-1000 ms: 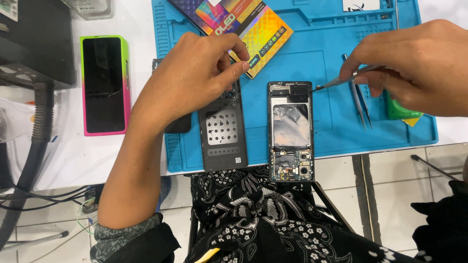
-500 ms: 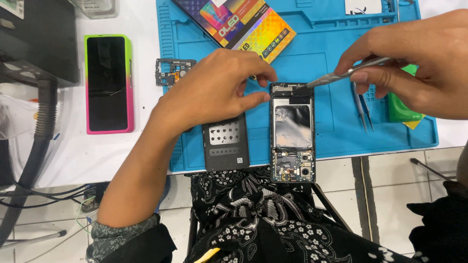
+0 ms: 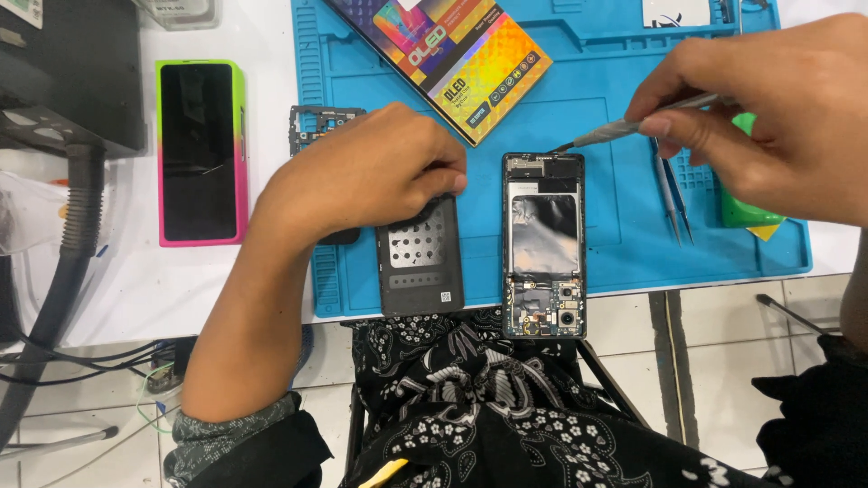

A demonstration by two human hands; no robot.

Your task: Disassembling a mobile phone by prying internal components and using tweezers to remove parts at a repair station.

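Observation:
An opened black phone (image 3: 542,244) lies on the blue work mat (image 3: 615,72) with its back off, showing its metal shield and camera modules. My right hand (image 3: 778,126) pinches a slim metal tool (image 3: 633,122); its tip sits at the phone's top edge. My left hand (image 3: 362,181) rests on the mat with curled fingers, fingertips on the top of a black perforated plate (image 3: 420,258) just left of the phone. Nothing shows between its fingers.
A colourful flat box (image 3: 452,54) lies at the mat's back. A small black frame part (image 3: 316,122) sits by my left wrist. Tweezers (image 3: 674,203) and a green object (image 3: 750,212) lie right of the opened phone. A pink-and-green phone (image 3: 201,149), a black machine (image 3: 72,72) and its hose (image 3: 63,262) are on the left.
My left hand has slid from beside the box down onto the perforated plate, uncovering the small frame part. My right hand keeps the tool's tip near the phone's top.

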